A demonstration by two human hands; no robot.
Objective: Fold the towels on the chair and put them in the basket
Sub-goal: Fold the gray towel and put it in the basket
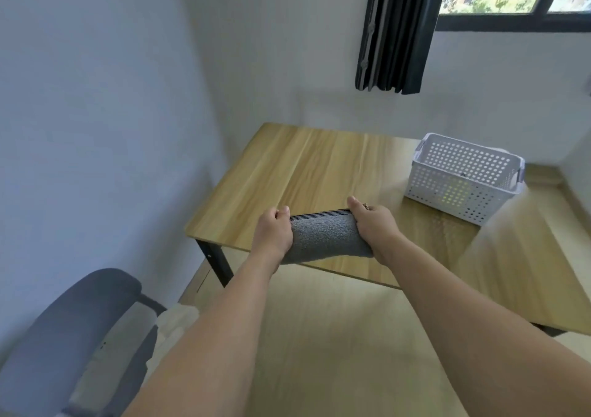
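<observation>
While we hold the folded gray towel (326, 237) over the table's (307, 167) near edge, our left hand (274, 234) and right hand (372, 226) grip its ends. The white basket (463, 176) sits at the right edge.

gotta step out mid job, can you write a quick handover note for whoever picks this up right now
Left hand: grips the left end of the folded grey towel.
Right hand: grips the right end of the same towel.
The towel is held over the near edge of the wooden table, folded into a thick bundle.
White basket stands on the table to the right; something yellowish shows through its holes, what it is cannot be told.
Chair is at lower left, with pale cloth on its seat, blurred.
Done: this towel is folded.
Left: put it in the basket, then fold whatever remains on the chair.
</observation>
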